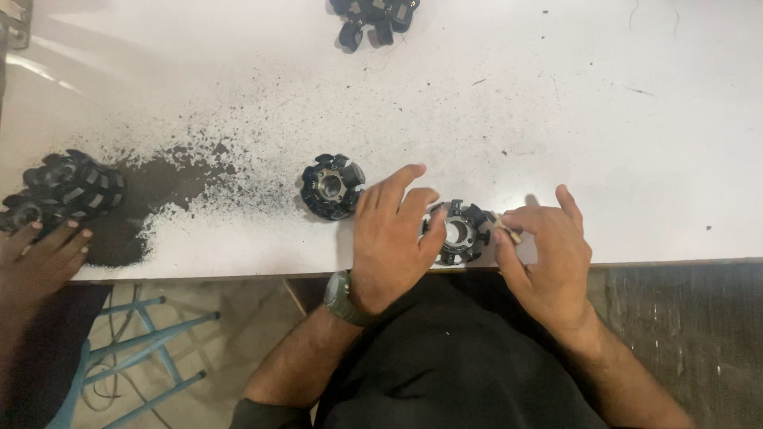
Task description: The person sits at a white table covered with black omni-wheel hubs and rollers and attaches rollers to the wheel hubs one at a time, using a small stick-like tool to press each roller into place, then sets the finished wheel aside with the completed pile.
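Our left hand (391, 238) has its grip closed on the left edge of a round black toothed part (458, 233) lying flat at the lower middle of the frame, near the bench (636, 143) edge, its open centre facing up, so no long axis shows. Our right hand (548, 254) pinches a small pale piece (506, 229) against the part's right side. Another such part (331, 187) lies just left of centre, more (373, 17) at top, and another person's hand (44, 258) rests by a stack (67, 189) at far left beside dark grit (171, 187).
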`<state>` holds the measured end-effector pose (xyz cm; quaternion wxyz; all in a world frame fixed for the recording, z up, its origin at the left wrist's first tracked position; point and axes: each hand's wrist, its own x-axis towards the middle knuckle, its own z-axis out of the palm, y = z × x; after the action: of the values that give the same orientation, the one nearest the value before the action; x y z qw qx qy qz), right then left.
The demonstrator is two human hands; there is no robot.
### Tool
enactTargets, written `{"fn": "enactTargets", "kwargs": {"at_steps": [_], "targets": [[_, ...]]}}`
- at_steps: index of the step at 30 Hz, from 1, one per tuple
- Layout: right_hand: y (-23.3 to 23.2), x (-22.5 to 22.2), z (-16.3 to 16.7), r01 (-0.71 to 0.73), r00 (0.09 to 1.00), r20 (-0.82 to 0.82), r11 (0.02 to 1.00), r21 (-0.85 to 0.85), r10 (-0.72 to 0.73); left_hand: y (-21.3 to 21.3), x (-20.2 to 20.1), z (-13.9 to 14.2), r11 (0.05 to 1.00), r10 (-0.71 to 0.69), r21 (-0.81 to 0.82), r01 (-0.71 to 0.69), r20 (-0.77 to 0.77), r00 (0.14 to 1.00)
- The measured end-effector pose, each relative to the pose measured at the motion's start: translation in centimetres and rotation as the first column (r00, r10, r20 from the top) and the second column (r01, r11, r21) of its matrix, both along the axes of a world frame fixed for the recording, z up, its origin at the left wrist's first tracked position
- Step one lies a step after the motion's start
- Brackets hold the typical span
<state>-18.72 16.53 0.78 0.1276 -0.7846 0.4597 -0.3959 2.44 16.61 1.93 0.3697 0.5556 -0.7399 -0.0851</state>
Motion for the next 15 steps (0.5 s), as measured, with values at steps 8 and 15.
{"fn": "enactTargets", "kwargs": {"at_steps": [8, 15], "targets": [[-0.6, 0.7, -1.3, 0.022, 1.0, 0.012, 0.999, 0.031, -0.022, -0.8, -0.9, -0.1, 0.993, -0.108, 0.062, 0.103, 0.089, 0.99], [-0.5, 0.8, -1.4, 0.005, 1.0, 0.03, 0.998, 0.056, -0.007, -0.8, 0.3, 0.8, 0.973, -0.227, -0.005, 0.232, 0.19, 0.955]]}}
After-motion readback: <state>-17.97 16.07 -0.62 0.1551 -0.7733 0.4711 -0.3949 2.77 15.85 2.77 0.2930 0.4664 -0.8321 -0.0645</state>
